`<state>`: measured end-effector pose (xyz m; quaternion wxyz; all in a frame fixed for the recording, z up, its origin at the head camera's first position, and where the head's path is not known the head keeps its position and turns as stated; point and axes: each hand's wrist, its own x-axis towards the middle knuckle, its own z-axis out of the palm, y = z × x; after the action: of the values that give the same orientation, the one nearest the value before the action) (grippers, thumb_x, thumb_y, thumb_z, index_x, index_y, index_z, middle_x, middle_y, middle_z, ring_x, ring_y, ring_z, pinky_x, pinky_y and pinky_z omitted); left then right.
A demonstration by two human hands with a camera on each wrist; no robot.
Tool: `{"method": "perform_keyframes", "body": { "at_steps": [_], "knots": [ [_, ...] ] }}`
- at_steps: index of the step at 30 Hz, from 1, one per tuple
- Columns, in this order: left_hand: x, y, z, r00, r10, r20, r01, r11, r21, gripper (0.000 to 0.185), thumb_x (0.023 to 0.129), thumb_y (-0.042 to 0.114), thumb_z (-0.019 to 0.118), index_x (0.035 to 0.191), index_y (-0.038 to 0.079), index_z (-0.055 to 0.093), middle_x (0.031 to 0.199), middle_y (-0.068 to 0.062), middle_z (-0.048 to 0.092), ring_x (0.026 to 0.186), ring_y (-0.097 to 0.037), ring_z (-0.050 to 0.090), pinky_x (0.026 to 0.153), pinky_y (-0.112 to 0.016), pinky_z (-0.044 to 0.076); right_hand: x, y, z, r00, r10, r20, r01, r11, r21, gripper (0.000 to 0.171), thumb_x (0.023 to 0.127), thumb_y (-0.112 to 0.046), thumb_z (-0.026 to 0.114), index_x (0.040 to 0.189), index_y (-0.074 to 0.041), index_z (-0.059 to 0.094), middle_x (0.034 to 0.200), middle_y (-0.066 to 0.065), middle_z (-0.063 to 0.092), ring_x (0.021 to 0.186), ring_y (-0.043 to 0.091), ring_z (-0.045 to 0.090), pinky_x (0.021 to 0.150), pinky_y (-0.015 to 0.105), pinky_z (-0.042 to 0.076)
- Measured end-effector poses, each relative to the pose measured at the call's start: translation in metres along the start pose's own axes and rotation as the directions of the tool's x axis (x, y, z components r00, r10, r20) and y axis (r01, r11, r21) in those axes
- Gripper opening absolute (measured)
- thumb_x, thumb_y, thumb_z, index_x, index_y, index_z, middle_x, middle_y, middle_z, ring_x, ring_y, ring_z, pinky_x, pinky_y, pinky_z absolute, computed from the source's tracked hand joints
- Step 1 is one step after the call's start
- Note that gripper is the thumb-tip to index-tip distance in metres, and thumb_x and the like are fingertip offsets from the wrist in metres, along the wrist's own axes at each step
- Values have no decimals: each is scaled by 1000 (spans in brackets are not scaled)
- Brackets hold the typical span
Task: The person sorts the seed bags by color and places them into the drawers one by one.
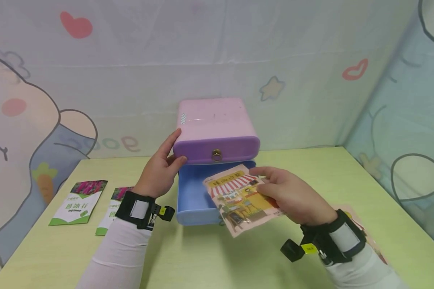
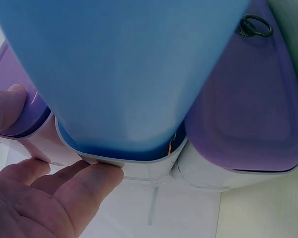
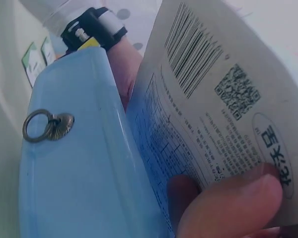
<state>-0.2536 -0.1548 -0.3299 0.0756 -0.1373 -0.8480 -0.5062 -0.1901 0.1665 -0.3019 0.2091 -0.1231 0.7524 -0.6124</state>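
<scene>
In the head view, a pale table (image 1: 311, 168) carries a pink drawer box (image 1: 213, 116), its blue drawer (image 1: 195, 217) pulled out toward six o'clock. A printed pouch (image 1: 240, 202) is held tilted over that drawer's four o'clock corner. The right hand (image 1: 291, 194), at the pouch's three o'clock, pinches its edge; the left hand (image 1: 160, 168) grips the box's eight o'clock corner. Green-and-white packets (image 1: 80, 202) lie at the drawer's nine o'clock; one ring pull (image 1: 217, 155) shows above it at twelve
</scene>
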Motion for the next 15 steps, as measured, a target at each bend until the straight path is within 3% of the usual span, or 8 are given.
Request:
{"method": "perform_keyframes", "body": {
  "at_steps": [9, 15],
  "knots": [
    [0, -2, 0, 1000, 17, 3, -17, 1000, -5, 74, 109, 17, 60, 166, 46, 23, 174, -3, 30, 147, -37, 51, 110, -52, 51, 12, 0, 3, 996, -57, 69, 52, 996, 72, 62, 108, -8, 44, 162, 10, 19, 123, 26, 67, 86, 15, 77, 72, 25, 63],
    [0, -2, 0, 1000, 19, 6, -19, 1000, -11, 73, 109, 18, 59, 166, 46, 23, 174, -2, 29, 148, -37, 50, 111, -54, 50, 18, -1, 5, 993, -77, 90, 70, 994, 80, 64, 107, -6, 43, 163, 10, 17, 139, 33, 56, 93, 15, 75, 77, 23, 62]
  ]
}}
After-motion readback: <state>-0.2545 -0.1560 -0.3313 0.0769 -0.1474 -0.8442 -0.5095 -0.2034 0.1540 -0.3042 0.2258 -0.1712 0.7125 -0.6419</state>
